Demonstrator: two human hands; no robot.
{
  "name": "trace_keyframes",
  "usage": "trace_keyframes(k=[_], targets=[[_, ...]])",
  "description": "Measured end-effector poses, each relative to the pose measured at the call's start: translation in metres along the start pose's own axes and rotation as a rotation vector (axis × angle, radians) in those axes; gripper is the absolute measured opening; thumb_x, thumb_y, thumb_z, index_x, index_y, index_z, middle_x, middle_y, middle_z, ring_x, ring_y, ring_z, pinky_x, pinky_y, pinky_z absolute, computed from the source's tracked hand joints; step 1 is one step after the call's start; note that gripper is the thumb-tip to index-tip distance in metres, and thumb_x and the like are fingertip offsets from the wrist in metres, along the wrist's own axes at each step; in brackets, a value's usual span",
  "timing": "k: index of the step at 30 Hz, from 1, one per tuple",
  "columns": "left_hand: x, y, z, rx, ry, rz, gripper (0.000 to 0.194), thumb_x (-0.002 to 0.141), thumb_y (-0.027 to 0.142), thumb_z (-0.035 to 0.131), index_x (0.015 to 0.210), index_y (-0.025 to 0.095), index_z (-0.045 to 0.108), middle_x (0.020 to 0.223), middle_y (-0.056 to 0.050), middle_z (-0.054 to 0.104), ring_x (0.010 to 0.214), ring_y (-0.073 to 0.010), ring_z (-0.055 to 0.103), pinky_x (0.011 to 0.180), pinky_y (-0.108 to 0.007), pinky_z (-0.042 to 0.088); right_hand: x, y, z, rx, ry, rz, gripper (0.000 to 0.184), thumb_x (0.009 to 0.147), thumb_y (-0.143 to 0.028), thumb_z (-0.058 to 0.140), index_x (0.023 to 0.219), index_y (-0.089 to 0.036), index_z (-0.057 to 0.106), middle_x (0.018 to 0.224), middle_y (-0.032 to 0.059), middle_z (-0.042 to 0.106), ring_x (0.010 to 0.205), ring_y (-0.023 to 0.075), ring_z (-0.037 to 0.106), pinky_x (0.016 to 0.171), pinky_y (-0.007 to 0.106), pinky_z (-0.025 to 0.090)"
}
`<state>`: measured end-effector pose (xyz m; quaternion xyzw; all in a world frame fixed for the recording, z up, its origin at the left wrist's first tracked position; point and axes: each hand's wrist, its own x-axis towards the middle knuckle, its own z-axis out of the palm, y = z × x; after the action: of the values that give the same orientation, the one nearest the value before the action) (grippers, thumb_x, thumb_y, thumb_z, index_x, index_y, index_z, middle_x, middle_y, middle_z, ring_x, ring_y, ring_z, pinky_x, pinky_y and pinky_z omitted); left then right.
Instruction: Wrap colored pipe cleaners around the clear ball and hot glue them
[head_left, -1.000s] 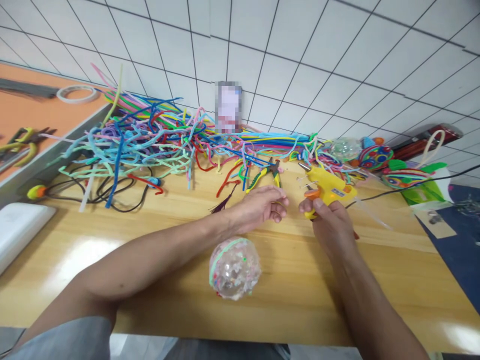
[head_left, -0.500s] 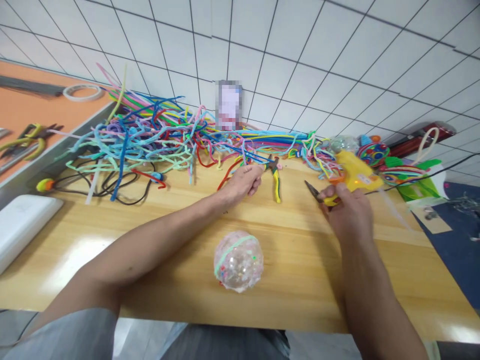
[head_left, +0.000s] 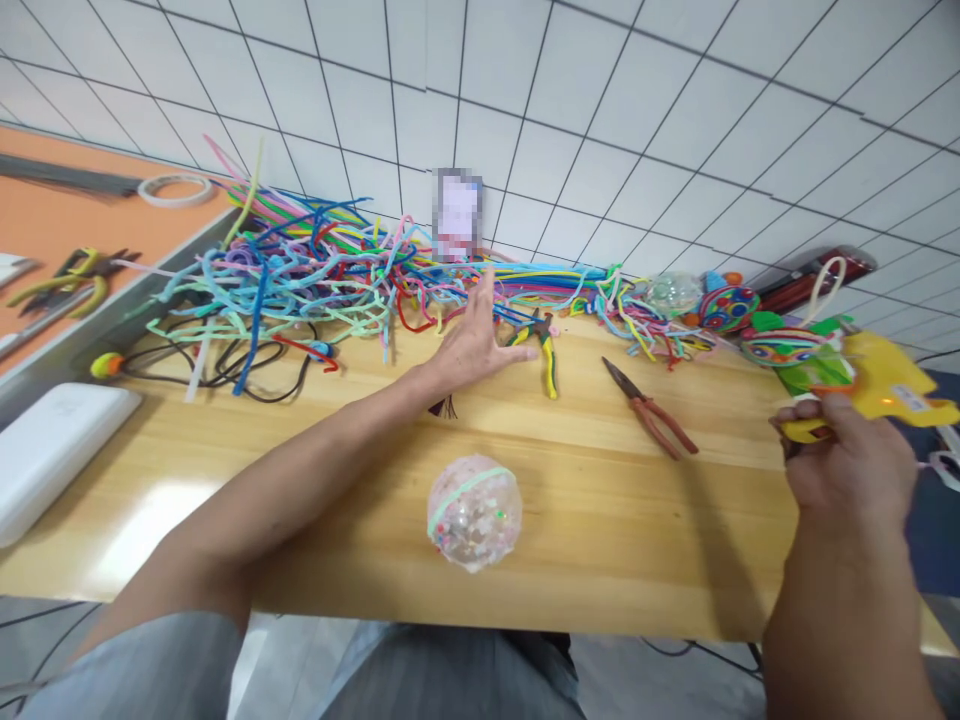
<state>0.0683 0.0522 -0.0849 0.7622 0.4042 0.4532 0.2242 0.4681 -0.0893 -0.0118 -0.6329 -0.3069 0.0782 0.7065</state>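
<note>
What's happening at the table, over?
Right hand gripping yellow plastic glue gun. Left hand open, near multicoloured fuzzy stems. Transparent round speckled ball untouched. Red-handled metal pliers between hands.

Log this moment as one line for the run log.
left hand: open, near yellow-handled pliers; right hand: gripping yellow glue gun; clear ball: on table; red-handled pliers: on table, right of ball
</note>
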Motion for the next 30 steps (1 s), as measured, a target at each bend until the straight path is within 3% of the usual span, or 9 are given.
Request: trace_keyframes(k=[4, 6, 9, 13, 16, 20, 24, 26, 30], targets=[[-0.007, 0.003, -0.015, 0.216, -0.123, 0.070, 0.018, 0.098, 0.031, 0.066, 0.088, 0.017, 0.072, 0.123, -0.015, 0.074, 0.126, -0.0307, 0.068, 0.116, -0.050, 0.050, -0.025, 0.006, 0.011, 0.029, -0.144, 0.134, 0.020, 0.055, -0.023, 0.077, 0.056, -0.023, 0.057, 0.055, 0.0003, 0.056, 0.054, 0.0138, 0.055, 0.061, 0.037, 0.048], [-0.014, 0.002, -0.030, 0.245, -0.129, 0.102, 0.016, 0.096, 0.025, 0.066, 0.107, 0.016, 0.074, 0.143, -0.017, 0.066, 0.140, -0.0332, 0.060, 0.121, -0.053, 0.046, -0.034, 0.005, 0.017, 0.049, -0.212, 0.148, 0.015, 0.055, -0.023, 0.077, 0.059, -0.021, 0.062, 0.057, 0.0007, 0.058, 0.055, 0.0130, 0.056, 0.064, 0.035, 0.049], [-0.032, 0.003, -0.062, 0.190, -0.196, 0.085, 0.088, 0.081, 0.035, 0.086, 0.157, 0.017, 0.047, 0.174, -0.021, 0.033, 0.165, -0.0398, 0.027, 0.131, -0.059, 0.032, -0.044, 0.006, 0.021, 0.067, -0.274, 0.163, 0.020, 0.058, -0.024, 0.080, 0.061, -0.021, 0.061, 0.059, 0.0004, 0.060, 0.059, 0.0133, 0.058, 0.067, 0.032, 0.050], [-0.067, 0.016, -0.107, -0.077, -0.584, -0.038, 0.076, 0.090, 0.059, 0.078, 0.155, 0.031, 0.053, 0.163, -0.012, 0.054, 0.155, -0.0350, 0.047, 0.129, -0.058, 0.037, -0.052, 0.011, 0.021, 0.061, -0.299, 0.180, 0.031, 0.058, -0.032, 0.088, 0.060, -0.021, 0.058, 0.060, 0.0006, 0.061, 0.061, 0.0149, 0.059, 0.068, 0.031, 0.050], [-0.101, 0.036, -0.124, -0.255, -0.767, -0.021, 0.116, 0.072, 0.061, 0.093, 0.167, 0.040, 0.030, 0.174, -0.012, 0.038, 0.155, -0.0382, 0.046, 0.125, -0.060, 0.043, -0.055, 0.016, 0.020, 0.009, -0.352, 0.181, 0.034, 0.056, -0.040, 0.090, 0.062, -0.020, 0.063, 0.061, 0.0014, 0.062, 0.064, 0.0147, 0.058, 0.068, 0.030, 0.048], [-0.138, 0.059, -0.110, -0.255, -0.885, 0.079, 0.131, 0.071, 0.050, 0.097, 0.171, 0.040, 0.013, 0.181, -0.015, 0.019, 0.168, -0.0410, 0.019, 0.131, -0.063, 0.034, -0.061, 0.019, 0.026, -0.052, -0.400, 0.179, 0.039, 0.057, -0.048, 0.091, 0.062, -0.019, 0.064, 0.064, 0.0023, 0.063, 0.067, 0.0143, 0.057, 0.067, 0.029, 0.045], [-0.139, 0.066, -0.081, -0.231, -0.796, 0.040, 0.108, 0.078, 0.045, 0.090, 0.165, 0.030, 0.028, 0.166, -0.018, 0.045, 0.156, -0.0396, 0.044, 0.127, -0.060, 0.040, -0.070, 0.015, 0.034, -0.116, -0.481, 0.178, 0.040, 0.061, -0.053, 0.089, 0.061, -0.019, 0.066, 0.066, 0.0022, 0.064, 0.068, 0.0143, 0.056, 0.067, 0.029, 0.044], [-0.126, 0.069, -0.070, -0.176, -0.691, -0.074, 0.115, 0.070, 0.050, 0.093, 0.162, 0.023, 0.029, 0.160, -0.022, 0.048, 0.146, -0.0412, 0.054, 0.122, -0.059, 0.047, -0.075, 0.011, 0.037, -0.136, -0.533, 0.169, 0.041, 0.063, -0.056, 0.087, 0.060, -0.020, 0.066, 0.067, 0.0017, 0.064, 0.070, 0.0148, 0.057, 0.071, 0.030, 0.047], [-0.090, 0.076, -0.053, -0.015, -0.521, -0.232, 0.085, 0.080, 0.055, 0.082, 0.145, 0.016, 0.043, 0.134, -0.019, 0.063, 0.122, -0.0381, 0.069, 0.106, -0.058, 0.057, -0.088, -0.005, 0.047, -0.200, -0.596, 0.136, 0.036, 0.062, -0.050, 0.087, 0.062, -0.020, 0.067, 0.082, 0.0037, 0.072, 0.076, 0.0171, 0.062, 0.076, 0.033, 0.051]])
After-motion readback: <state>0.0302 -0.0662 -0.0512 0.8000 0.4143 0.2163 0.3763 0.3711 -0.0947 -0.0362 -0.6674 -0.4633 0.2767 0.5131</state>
